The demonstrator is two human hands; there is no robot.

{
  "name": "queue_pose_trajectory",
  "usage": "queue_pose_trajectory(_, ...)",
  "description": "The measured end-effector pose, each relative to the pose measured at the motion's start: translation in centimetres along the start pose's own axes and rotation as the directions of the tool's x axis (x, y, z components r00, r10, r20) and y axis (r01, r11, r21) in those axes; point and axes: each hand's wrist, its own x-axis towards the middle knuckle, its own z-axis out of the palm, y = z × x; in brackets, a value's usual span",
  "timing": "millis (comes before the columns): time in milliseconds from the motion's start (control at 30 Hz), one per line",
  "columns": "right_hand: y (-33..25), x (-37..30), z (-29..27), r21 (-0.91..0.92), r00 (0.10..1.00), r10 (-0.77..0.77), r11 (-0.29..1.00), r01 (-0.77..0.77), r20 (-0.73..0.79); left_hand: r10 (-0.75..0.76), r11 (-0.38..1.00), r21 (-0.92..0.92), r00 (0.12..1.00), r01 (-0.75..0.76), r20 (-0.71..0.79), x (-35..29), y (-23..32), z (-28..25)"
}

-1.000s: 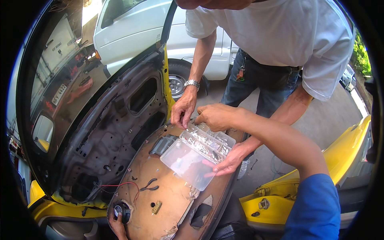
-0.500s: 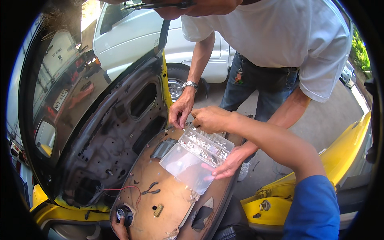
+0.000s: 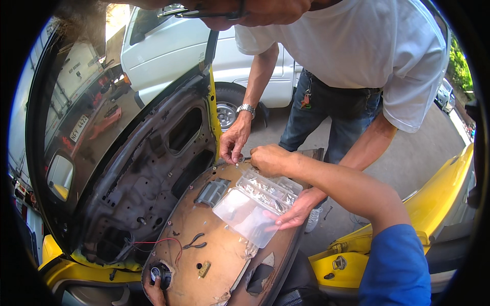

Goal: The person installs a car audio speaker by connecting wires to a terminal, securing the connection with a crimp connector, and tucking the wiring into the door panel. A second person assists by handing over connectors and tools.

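Note:
My left hand [image 3: 154, 291] is at the lower left, its fingers closed on the rim of a small round black speaker [image 3: 162, 275] set in a brown door panel [image 3: 176, 224]. From the right, in a blue sleeve, my right hand [image 3: 270, 160] reaches over the far edge of a clear plastic compartment box [image 3: 245, 217]. Its fingers are curled together, and what they hold, if anything, is hidden. Many small pale metallic pieces [image 3: 261, 189] fill the box. A co-worker's hand [image 3: 301, 210] supports the box from the right; their other hand [image 3: 235, 142] pinches a tiny piece.
Black-handled pliers [image 3: 194, 241], a brass-coloured block [image 3: 204, 269] and a grey device [image 3: 212, 192] lie on the panel. A red wire [image 3: 158, 239] runs to the open yellow car door's bare inner side [image 3: 138, 188]. The co-worker leans in opposite; a white vehicle [image 3: 173, 56] stands behind.
The box has shifted slightly right and toward me. My right hand's fingers have drawn in a little, leaving a wider gap to the co-worker's pinching hand. My left hand stays on the speaker.

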Motion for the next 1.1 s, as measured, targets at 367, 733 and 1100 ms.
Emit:
queue_pose_trajectory(367,0.1,-0.7,1.9,-0.009,0.989,0.058,0.998,-0.057,0.136,0.002,1.000,-0.002,1.000,-0.002,0.017,-0.3,-1.2,-0.1)
queue_pose_trajectory(733,2.6,-2.3,-3.8,0.236,0.987,-0.044,0.968,0.080,-0.154,-0.094,0.995,0.024,0.996,0.094,-0.001,-0.8,1.3,-0.1)
queue_pose_trajectory(1100,2.5,-2.9,-4.1,0.191,0.981,-0.150,0.966,0.172,-0.122,-0.061,0.997,-0.043,0.998,0.061,-0.009,-0.7,2.1,0.1)
